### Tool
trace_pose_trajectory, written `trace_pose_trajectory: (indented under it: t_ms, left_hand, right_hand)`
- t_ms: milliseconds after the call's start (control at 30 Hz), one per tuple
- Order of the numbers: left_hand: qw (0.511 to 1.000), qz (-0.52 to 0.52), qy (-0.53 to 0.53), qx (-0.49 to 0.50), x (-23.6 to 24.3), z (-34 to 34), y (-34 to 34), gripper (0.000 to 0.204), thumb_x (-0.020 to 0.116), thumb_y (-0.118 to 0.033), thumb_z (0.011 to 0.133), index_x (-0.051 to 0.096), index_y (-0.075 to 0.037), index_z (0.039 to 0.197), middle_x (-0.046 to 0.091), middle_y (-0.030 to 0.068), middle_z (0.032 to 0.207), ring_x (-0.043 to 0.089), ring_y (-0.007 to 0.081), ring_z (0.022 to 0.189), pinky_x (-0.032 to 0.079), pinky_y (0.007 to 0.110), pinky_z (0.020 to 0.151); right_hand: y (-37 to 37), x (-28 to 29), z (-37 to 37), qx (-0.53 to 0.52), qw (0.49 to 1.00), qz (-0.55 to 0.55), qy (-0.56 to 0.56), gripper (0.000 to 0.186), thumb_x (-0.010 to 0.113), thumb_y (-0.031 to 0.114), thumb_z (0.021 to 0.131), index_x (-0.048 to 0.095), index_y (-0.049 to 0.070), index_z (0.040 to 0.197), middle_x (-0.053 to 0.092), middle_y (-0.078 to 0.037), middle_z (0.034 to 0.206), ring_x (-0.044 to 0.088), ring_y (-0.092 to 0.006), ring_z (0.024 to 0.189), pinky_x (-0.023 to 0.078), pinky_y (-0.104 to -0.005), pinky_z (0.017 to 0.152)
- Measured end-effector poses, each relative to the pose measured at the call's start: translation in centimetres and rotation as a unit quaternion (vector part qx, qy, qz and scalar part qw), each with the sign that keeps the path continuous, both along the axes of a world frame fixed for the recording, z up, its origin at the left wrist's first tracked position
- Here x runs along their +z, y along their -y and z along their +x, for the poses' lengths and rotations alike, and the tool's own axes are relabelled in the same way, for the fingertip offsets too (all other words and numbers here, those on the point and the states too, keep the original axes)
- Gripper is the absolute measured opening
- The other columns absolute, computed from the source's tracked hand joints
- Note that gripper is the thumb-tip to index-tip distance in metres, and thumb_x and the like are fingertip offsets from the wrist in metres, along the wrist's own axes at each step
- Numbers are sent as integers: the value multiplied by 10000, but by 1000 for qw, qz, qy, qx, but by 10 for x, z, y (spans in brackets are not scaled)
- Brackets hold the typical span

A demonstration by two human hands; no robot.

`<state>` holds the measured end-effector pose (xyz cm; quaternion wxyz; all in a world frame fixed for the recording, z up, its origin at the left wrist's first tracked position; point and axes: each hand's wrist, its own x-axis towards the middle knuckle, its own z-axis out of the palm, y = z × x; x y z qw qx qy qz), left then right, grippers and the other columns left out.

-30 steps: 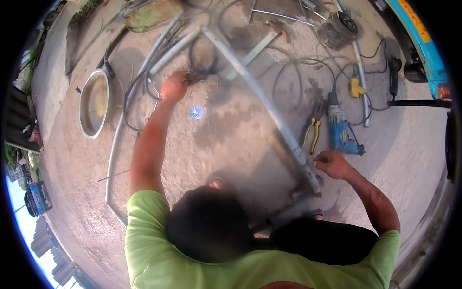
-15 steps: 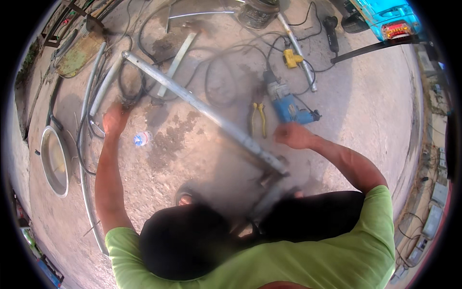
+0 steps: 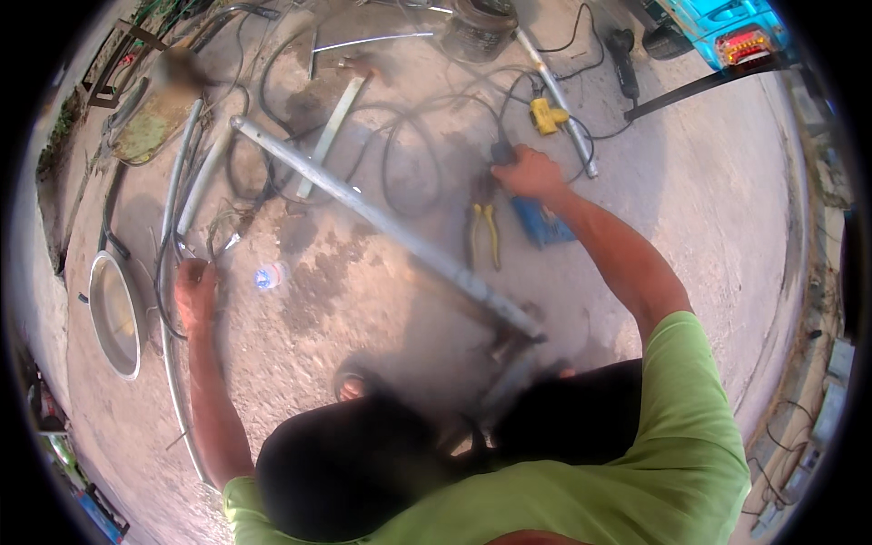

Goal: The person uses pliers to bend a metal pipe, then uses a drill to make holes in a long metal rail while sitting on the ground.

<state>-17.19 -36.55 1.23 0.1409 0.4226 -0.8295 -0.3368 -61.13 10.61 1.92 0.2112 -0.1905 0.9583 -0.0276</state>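
R hand (image 3: 531,173) fingers closed on blue drill (image 3: 538,218); L hand (image 3: 195,292) stretched out, fingers' grip unclear.

The right hand (image 3: 530,173) has left the metal tube (image 3: 391,232) and now grips the blue drill (image 3: 536,218).

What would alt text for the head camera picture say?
Seen from above, a person in a green shirt crouches on a concrete floor, right hand on a blue power tool, left hand low by curved metal rods. A long grey metal bar lies between, amid black cables and yellow-handled pliers.
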Motion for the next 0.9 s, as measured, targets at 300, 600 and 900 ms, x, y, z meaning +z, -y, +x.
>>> trace_pose_trajectory:
  t_ms: [300,600,900]
  left_hand:
    - [966,241,-86,36,23,66,-142,100,698,-27,871,659,9,956,663,57,879,644,143,841,519,293,784]
    - [925,372,-12,-71,-42,45,-204,116,701,-5,915,618,7,995,694,64,890,681,145,838,544,281,781]
    - [977,39,-6,-209,-25,5,-195,176,750,-112,875,711,-20,1020,708,148,1046,679,313,985,537,406,871]
  right_hand:
    - [-7,-28,-7,-5,999,-24,-25,621,645,559,896,649,11,1188,725,-211,1141,678,-376,1120,543,-460,950]
    - [-67,55,-16,-41,958,-275,68,587,712,503,922,661,7,1231,737,-153,1030,699,-273,998,530,-385,903]
    - [-42,218,34,67,844,-425,319,548,742,396,927,614,-12,1271,719,-93,1085,661,-173,1011,521,-351,923]
